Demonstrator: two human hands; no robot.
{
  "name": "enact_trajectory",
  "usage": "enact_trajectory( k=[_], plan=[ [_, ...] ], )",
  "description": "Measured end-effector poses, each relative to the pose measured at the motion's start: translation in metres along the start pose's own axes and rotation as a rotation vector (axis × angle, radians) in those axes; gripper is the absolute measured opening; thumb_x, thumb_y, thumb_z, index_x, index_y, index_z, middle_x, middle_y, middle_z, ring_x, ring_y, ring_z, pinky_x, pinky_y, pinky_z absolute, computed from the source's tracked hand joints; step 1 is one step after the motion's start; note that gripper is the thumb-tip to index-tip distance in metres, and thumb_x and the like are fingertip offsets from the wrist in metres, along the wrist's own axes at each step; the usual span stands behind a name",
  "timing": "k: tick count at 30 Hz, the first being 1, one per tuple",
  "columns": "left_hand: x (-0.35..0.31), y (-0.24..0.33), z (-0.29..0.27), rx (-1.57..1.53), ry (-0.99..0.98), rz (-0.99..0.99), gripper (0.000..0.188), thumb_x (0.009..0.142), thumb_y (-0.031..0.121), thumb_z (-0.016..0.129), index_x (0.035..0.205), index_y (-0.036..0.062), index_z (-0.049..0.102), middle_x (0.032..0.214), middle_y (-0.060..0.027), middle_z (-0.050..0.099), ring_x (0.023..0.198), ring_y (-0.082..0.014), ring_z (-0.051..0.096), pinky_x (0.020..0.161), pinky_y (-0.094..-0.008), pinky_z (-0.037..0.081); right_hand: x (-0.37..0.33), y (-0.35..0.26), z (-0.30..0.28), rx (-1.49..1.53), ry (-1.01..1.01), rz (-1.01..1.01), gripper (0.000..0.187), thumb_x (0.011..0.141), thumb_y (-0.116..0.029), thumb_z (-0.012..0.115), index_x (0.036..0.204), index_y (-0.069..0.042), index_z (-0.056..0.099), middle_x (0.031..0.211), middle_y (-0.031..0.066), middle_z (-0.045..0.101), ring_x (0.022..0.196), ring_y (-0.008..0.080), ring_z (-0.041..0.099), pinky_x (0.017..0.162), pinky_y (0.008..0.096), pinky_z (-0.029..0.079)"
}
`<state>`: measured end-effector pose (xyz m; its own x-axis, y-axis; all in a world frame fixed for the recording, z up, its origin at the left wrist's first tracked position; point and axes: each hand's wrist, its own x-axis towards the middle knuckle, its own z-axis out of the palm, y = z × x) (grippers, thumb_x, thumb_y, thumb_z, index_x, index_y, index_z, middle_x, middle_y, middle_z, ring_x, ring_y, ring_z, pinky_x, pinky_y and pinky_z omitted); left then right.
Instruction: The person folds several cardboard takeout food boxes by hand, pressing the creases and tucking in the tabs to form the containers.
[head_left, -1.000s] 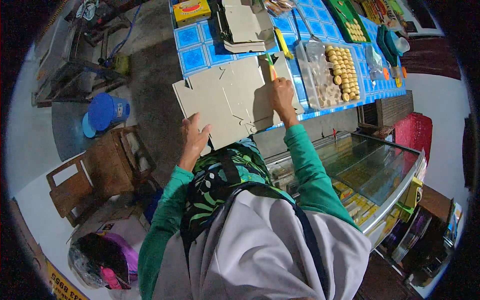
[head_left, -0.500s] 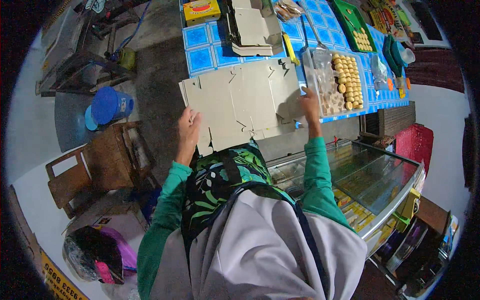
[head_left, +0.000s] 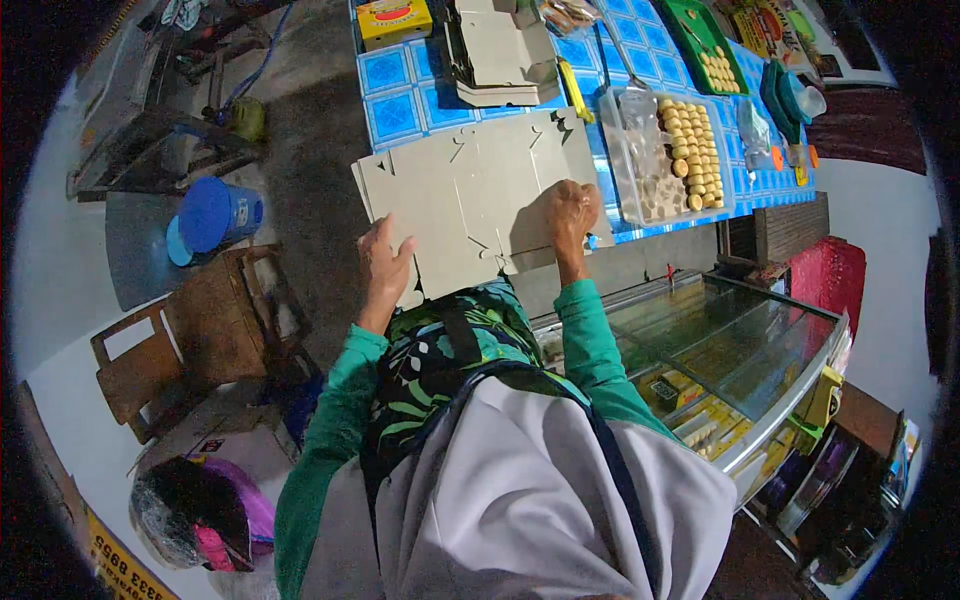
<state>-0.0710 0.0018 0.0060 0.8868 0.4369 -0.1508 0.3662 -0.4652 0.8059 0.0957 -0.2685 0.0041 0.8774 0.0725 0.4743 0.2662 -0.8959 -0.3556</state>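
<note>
A flat, grey-beige cardboard box blank [head_left: 480, 195] with slots and crease lines lies at the table's front edge, its near side overhanging toward my lap. At least one more sheet shows beneath its left side. My left hand [head_left: 385, 265] grips the blank's left edge, thumb on top and fingers bent at the rim. Over the right part of the blank, my right hand [head_left: 573, 215] is curled into a fist and rests on the cardboard; its fingertips are hidden. Behind the blank stands a stack of open, folded cardboard boxes [head_left: 500, 55].
To the right, a clear plastic tray [head_left: 628, 195] holds rows of small round pastries [head_left: 690, 145]. A green tray [head_left: 690, 35] with more pastries stands farther back. A yellow box [head_left: 393, 22] sits at the back left. A glass display case [head_left: 715, 330] stands near my right arm.
My right hand has moved left from the blank's right edge onto its surface and closed into a fist. The left hand has stayed at the left edge, shifting slightly.
</note>
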Motion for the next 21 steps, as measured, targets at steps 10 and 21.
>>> enact_trajectory(
  k=[10, 21],
  plan=[
    [0.003, 0.003, -0.006, 0.015, -0.072, 0.01, 0.046, 0.078, 0.02, 0.067, 0.117, -0.001, 0.055, 0.116, -0.0191, 0.057, 0.107, -0.0367, 0.051, 0.093, -0.0443, 0.037, 0.016, -0.018, -0.007, 0.017, -0.162, 0.07, 0.032, 0.06, -0.006, 0.07, 0.083, -0.003, 0.049, 0.079, 0.0207, 0.057, 0.075, 0.0402, 0.056, 0.063, 0.0487, 0.042],
    [-0.004, 0.015, -0.013, 0.111, -0.107, 0.066, 0.05, 0.08, 0.023, 0.065, 0.123, -0.0002, 0.053, 0.129, -0.0226, 0.049, 0.12, -0.0369, 0.041, 0.102, -0.044, 0.03, 0.0, -0.056, 0.012, -0.174, -0.436, -0.065, 0.053, 0.066, 0.0, 0.064, 0.116, 0.002, 0.046, 0.086, 0.0209, 0.058, 0.078, 0.0378, 0.061, 0.065, 0.0436, 0.05]
  ],
)
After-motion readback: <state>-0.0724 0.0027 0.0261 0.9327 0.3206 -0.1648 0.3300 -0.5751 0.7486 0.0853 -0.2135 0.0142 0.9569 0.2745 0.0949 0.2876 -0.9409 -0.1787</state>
